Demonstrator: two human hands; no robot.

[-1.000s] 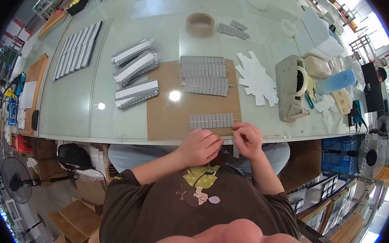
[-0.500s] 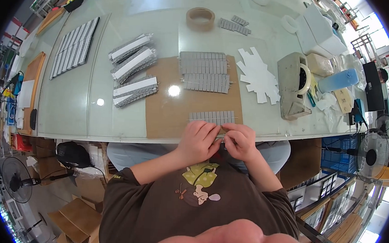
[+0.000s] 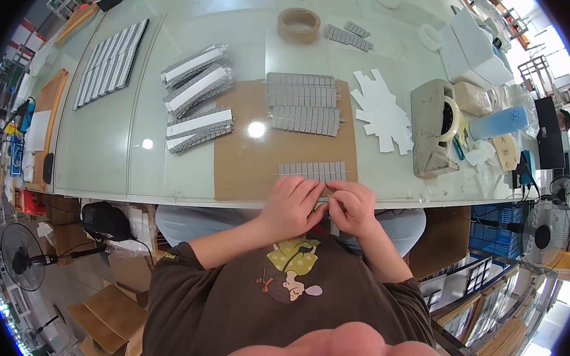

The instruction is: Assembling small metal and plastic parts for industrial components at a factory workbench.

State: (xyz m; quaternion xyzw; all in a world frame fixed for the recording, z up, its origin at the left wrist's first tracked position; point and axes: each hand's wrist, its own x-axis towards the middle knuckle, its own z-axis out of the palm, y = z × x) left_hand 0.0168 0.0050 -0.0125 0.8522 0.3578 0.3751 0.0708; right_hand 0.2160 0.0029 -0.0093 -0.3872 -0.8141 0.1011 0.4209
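Left hand (image 3: pixel 292 203): fingers curled and close together, thumb side toward the other hand, at the tabletop's near edge. Tips sit at the near side of the segmented gray strip (image 3: pixel 315 169); can't tell if they grip it. Right hand (image 3: pixel 351 208): just beside the left, fingers bent, thumb and index close together; anything pinched there is hidden.

Gray strip lies flat near the tabletop's near edge, on the near part of a brown sheet (image 3: pixel 245 175), thin wire-like line running along it. Farther up the sheet, toward its far edge: two groups of gray strips, rear group (image 3: pixel 303 90) and front group (image 3: pixel 305 120).

Left of those, three gray bundles (image 3: pixel 202 136) with white strips on top; the nearest overlaps the sheet's left edge. Striped panel (image 3: pixel 111 63) farther out, toward the tabletop's left edge.

Right of the sheet: fanned white pieces (image 3: pixel 382 112), then tape dispenser (image 3: pixel 429 148) and blue bottle (image 3: pixel 500 123) toward the tabletop's (image 3: pixel 101 165) right edge. Tape roll (image 3: pixel 298 37) sits beyond the sheet's far edge, short gray pieces (image 3: pixel 349 38) beside it.
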